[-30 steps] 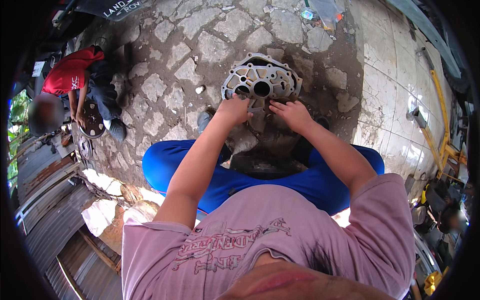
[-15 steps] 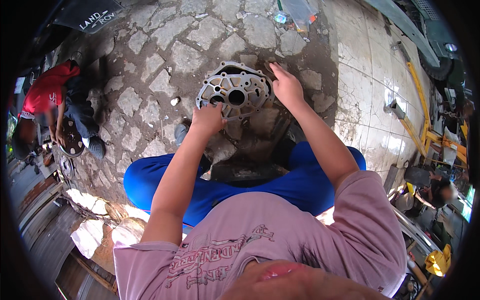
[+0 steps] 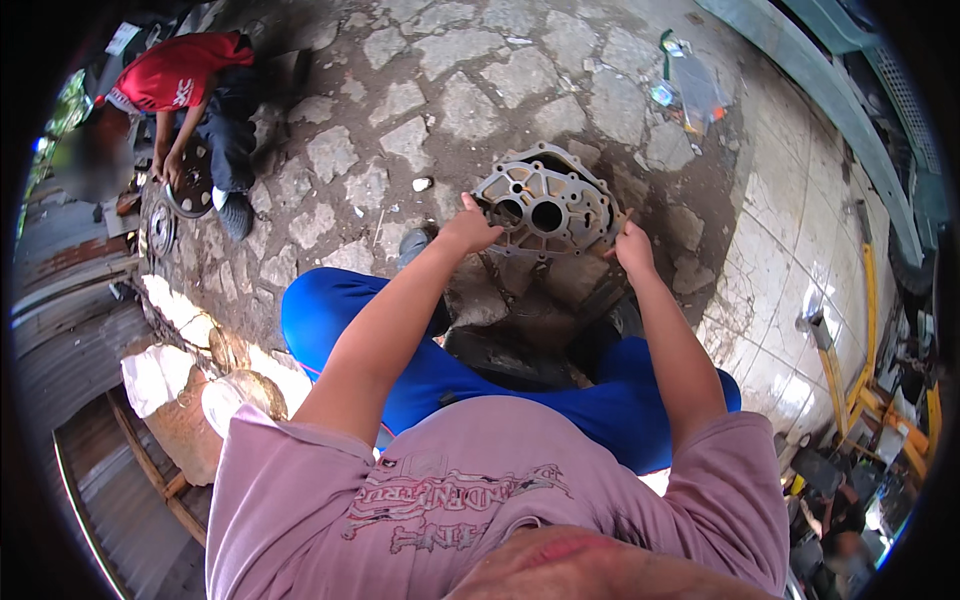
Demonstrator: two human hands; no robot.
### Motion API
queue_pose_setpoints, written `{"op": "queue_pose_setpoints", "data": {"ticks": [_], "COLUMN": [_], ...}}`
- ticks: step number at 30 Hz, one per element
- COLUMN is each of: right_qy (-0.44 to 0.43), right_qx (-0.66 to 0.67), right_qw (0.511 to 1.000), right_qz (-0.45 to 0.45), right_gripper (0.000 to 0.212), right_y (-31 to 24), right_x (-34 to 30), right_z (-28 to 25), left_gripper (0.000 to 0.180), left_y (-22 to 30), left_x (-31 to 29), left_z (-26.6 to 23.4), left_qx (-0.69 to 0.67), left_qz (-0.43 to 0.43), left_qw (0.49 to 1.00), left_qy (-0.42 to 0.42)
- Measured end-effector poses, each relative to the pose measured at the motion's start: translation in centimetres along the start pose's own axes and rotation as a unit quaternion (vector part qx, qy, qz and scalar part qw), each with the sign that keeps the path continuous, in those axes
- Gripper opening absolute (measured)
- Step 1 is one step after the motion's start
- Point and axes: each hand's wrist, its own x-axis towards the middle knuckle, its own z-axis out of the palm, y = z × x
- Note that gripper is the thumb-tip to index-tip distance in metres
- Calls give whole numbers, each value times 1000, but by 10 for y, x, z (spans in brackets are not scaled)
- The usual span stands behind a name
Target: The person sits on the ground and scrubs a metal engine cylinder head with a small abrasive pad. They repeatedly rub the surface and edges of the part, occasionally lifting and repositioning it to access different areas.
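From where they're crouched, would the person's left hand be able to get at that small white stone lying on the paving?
Probably yes. The left hand rests on the near edge of the grey metal housing, and the small white stone lies on bare paving just beyond and to its left. Nothing stands between them, though the hand would have to let go of the housing.

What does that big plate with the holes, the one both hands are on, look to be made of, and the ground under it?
The holed plate looks like cast metal, probably aluminium: dull pale grey, matte, with ribs, bosses and round bores. The left hand and right hand grip its edges. The ground looks like irregular flat stones set in darker mortar, rough and dusty, stained dark near the plate.
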Motion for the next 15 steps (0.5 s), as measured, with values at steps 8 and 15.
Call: {"op": "queue_pose_setpoints", "data": {"ticks": [8,15], "right_qy": [-9,-19], "right_qx": [104,141], "right_qw": [994,988], "right_qz": [32,52], "right_gripper": [40,40], "right_y": [-9,-16], "right_x": [-10,-1], "right_z": [-4,-9], "left_gripper": [81,83], "left_y": [21,12], "left_x": [1,16], "left_z": [10,8], "left_qx": [-392,-424], "left_qz": [-51,-49], "left_qw": [915,902], "left_qy": [85,66]}}
